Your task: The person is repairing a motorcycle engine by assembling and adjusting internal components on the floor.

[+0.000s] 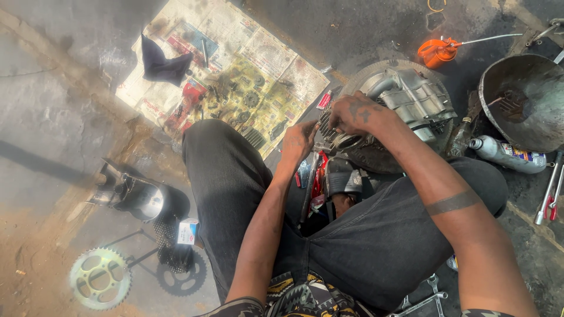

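A grey metal engine block (411,97) lies on a round tyre-like ring (376,155) on the floor in front of my knees. My right hand (359,113), smeared with black grease, is curled on the finned end of the engine (326,126). Just left of it, my left hand (298,140) presses its fingers against the same end. Whether either hand holds a small part is hidden by the fingers. My legs in dark trousers (235,188) frame the work.
A spread newspaper (235,70) carries gears and small parts, with a dark cloth (161,63) on it. An orange oil can (437,51), a dented metal basin (523,97), a spray can (508,154), wrenches (549,194), a cylinder (138,196) and sprockets (100,279) surround me.
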